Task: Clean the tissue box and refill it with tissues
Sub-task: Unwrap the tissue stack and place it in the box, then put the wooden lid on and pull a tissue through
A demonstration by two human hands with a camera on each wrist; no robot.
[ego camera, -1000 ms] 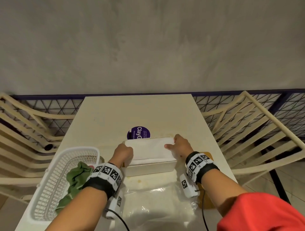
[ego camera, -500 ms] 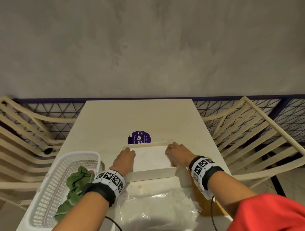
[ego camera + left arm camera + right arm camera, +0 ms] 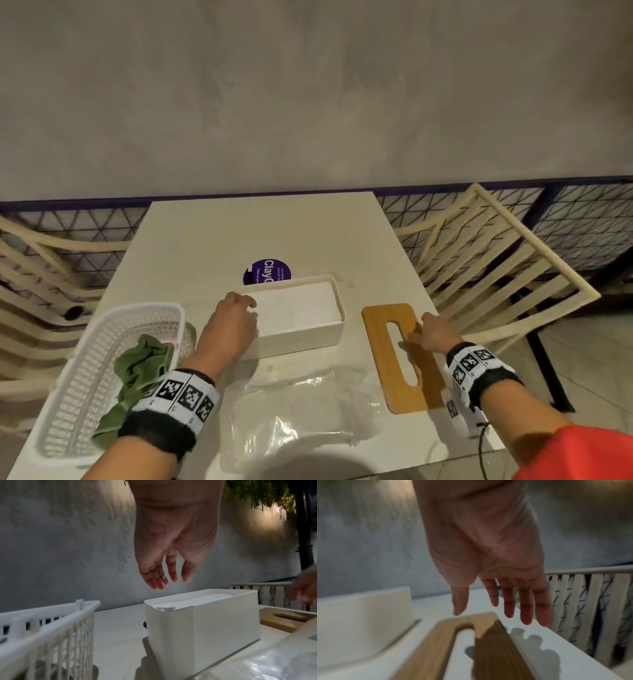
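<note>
While both hands (image 3: pixel 233 322) (image 3: pixel 433 334) hang released | tissue box (image 3: pixel 301 339) holds tissues (image 3: pixel 298 305) | basket (image 3: pixel 85 377): cloth (image 3: pixel 137 370)

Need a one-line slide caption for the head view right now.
Tissue box filled with tissues; left hand at its end, right hand reaching the wooden lid.

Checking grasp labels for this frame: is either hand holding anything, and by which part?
Nothing is held. The left hand hangs open above the tissue box; the right hand hovers open over the wooden lid.
</note>
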